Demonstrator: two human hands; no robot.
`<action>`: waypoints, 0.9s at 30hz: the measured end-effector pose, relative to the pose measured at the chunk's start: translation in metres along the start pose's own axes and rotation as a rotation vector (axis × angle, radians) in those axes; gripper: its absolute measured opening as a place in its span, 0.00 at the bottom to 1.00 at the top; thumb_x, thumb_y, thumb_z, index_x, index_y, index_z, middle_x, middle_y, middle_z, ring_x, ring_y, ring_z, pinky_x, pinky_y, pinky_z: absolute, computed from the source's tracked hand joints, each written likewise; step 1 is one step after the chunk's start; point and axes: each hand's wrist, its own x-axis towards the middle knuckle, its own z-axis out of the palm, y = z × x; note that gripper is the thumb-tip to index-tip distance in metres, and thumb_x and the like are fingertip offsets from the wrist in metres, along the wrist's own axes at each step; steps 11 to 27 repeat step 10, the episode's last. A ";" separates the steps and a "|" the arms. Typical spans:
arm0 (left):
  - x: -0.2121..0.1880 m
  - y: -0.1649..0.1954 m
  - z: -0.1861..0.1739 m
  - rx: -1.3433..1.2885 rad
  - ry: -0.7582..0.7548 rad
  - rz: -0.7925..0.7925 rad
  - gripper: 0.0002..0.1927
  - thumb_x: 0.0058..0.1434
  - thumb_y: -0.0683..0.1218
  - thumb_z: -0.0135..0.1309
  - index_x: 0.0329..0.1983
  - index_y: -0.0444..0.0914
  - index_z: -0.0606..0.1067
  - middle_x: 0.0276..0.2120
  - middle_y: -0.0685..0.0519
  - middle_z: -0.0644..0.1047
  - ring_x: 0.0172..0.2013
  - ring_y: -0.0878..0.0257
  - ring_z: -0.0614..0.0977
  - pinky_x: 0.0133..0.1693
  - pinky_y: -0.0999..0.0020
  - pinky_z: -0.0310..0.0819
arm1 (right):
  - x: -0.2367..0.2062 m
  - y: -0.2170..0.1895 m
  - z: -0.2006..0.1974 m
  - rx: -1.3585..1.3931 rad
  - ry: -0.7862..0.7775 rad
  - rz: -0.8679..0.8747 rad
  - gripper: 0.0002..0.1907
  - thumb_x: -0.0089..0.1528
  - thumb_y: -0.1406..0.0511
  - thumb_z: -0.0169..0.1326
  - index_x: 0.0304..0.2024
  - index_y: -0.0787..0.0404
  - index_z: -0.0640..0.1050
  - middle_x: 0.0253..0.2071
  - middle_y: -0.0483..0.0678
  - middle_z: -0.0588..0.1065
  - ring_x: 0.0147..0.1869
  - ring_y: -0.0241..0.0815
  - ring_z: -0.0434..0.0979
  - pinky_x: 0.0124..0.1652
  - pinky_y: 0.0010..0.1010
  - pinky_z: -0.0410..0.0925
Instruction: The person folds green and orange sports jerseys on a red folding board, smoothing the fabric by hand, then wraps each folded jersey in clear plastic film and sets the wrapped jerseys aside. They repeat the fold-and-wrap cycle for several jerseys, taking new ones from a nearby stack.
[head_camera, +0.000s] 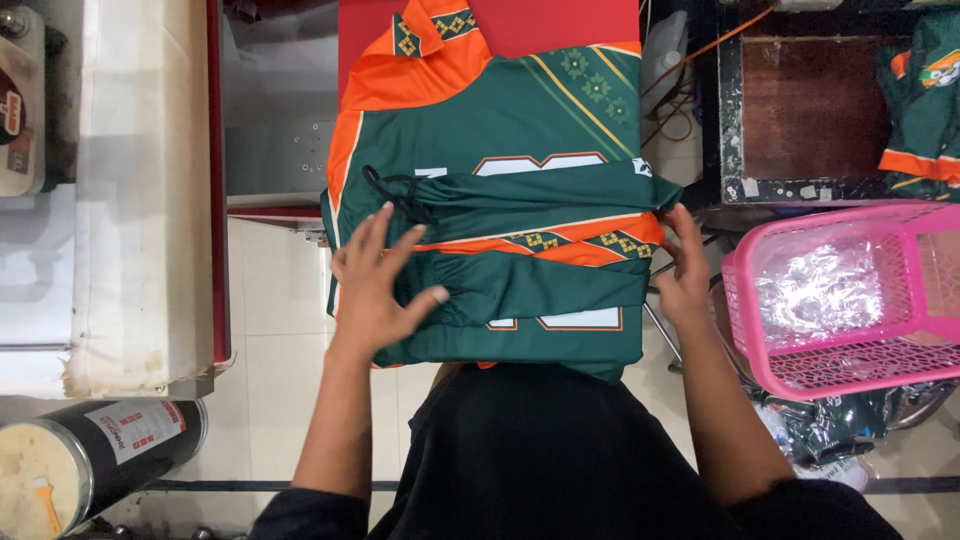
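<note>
A green and orange sports jersey lies on a red surface, its orange collar at the far end. Folded green shorts with an orange patterned band and a black drawstring lie across the jersey's near part. My left hand rests flat on the left side of the folded bundle, fingers spread. My right hand grips the bundle's right edge, fingers curled around the fabric.
A pink plastic basket holding clear plastic wrap stands at the right. More green and orange garments lie at the far right. A white cloth-covered bench is on the left, with a black cylinder at the lower left.
</note>
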 end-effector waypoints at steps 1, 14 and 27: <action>-0.004 0.006 0.007 0.086 -0.061 -0.001 0.46 0.41 0.67 0.66 0.64 0.47 0.73 0.71 0.42 0.57 0.68 0.37 0.57 0.60 0.39 0.44 | 0.001 -0.012 -0.001 -0.072 -0.059 -0.079 0.48 0.48 0.76 0.42 0.75 0.61 0.61 0.74 0.58 0.62 0.76 0.56 0.63 0.67 0.39 0.63; -0.006 -0.027 0.048 0.035 -0.175 0.032 0.38 0.59 0.65 0.60 0.73 0.59 0.67 0.80 0.46 0.51 0.79 0.38 0.48 0.74 0.39 0.44 | -0.020 -0.012 -0.005 -0.024 -0.117 -0.001 0.33 0.56 0.77 0.48 0.67 0.65 0.73 0.66 0.55 0.71 0.67 0.51 0.73 0.63 0.32 0.67; -0.006 -0.027 0.048 0.035 -0.175 0.032 0.38 0.59 0.65 0.60 0.73 0.59 0.67 0.80 0.46 0.51 0.79 0.38 0.48 0.74 0.39 0.44 | -0.020 -0.012 -0.005 -0.024 -0.117 -0.001 0.33 0.56 0.77 0.48 0.67 0.65 0.73 0.66 0.55 0.71 0.67 0.51 0.73 0.63 0.32 0.67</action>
